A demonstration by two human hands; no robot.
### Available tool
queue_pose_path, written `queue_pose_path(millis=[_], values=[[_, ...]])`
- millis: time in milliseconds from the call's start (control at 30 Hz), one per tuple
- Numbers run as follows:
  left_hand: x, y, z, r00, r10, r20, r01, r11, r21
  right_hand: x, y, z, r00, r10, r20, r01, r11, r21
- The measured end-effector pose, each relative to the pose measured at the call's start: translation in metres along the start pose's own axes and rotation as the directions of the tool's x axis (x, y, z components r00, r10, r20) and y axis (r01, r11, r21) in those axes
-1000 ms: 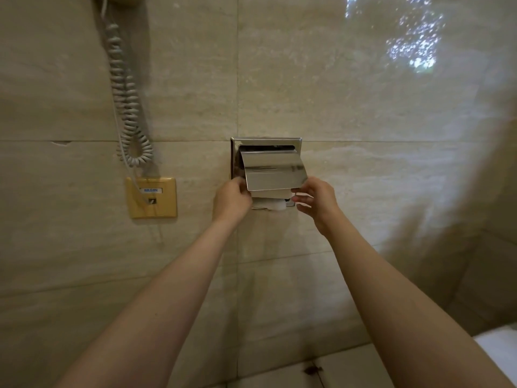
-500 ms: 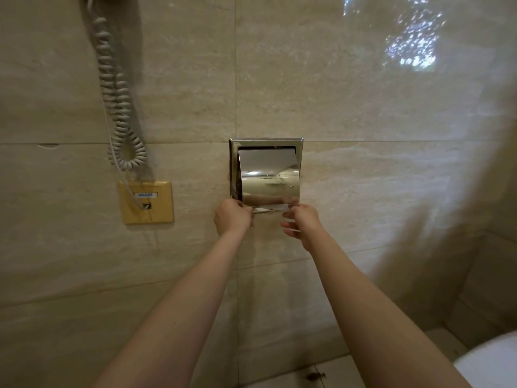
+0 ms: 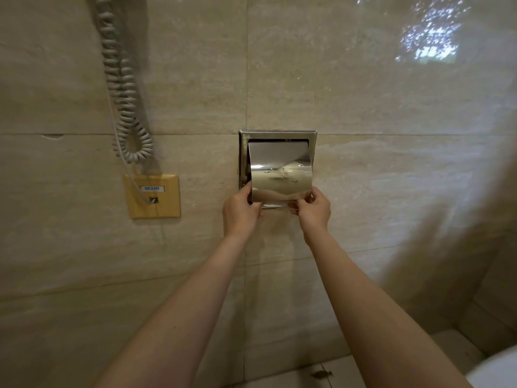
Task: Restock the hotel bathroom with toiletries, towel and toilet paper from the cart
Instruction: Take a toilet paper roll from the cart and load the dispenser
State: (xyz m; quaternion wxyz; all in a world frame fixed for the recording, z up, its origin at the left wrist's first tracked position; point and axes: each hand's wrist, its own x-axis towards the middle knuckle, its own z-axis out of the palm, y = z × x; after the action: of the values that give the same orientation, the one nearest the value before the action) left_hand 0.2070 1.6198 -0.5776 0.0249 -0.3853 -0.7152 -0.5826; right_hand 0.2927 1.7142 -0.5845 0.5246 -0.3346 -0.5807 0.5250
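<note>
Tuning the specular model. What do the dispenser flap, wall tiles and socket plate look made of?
Dispenser flap: polished metal, likely stainless or chrome plate; mirror-sharp reflections.
Wall tiles: beige stone, perhaps travertine or a ceramic imitation; streaky veining, glossy enough to show a bright reflection.
Socket plate: probably moulded plastic, yellow-tan, satin; no sharp highlights.

This is looking like a hotel bathroom. Large beige stone tiles (image 3: pixel 363 107) are covering the wall, and a chrome toilet-paper holder (image 3: pixel 279 169) is sitting recessed in it. A coiled phone cord (image 3: pixel 123 102) is hanging down to a yellowed socket plate (image 3: pixel 152 196), and a white toilet rim (image 3: pixel 498 368) is showing low on the right.
</note>
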Motion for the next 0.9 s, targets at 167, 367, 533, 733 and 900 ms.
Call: queue_pose_path(millis=[167,367,533,733,900], values=[[-0.002,0.005,0.004,1.000,-0.002,-0.017,0.001,1.000,-0.008,0.005,-0.002,0.008,0.990,0.110,-0.088,-0.100,0.988,0.114],[0.003,0.004,0.003,1.000,-0.021,0.018,0.022,0.999,-0.026,0.005,0.002,-0.002,0.997,0.077,-0.021,-0.079,0.990,-0.118],[0.005,-0.005,0.000,0.999,-0.036,0.016,0.036,0.999,0.020,-0.009,0.011,-0.001,0.960,-0.188,0.209,0.279,0.727,-0.627],[0.003,-0.017,-0.005,0.999,-0.050,0.020,0.049,0.998,0.031,-0.011,0.010,0.014,0.777,-0.398,0.488,0.564,0.095,-0.820],[0.006,-0.019,-0.005,0.997,-0.022,0.074,0.016,0.997,0.081,-0.014,0.006,0.021,0.698,-0.476,0.535,0.582,-0.057,-0.811]])
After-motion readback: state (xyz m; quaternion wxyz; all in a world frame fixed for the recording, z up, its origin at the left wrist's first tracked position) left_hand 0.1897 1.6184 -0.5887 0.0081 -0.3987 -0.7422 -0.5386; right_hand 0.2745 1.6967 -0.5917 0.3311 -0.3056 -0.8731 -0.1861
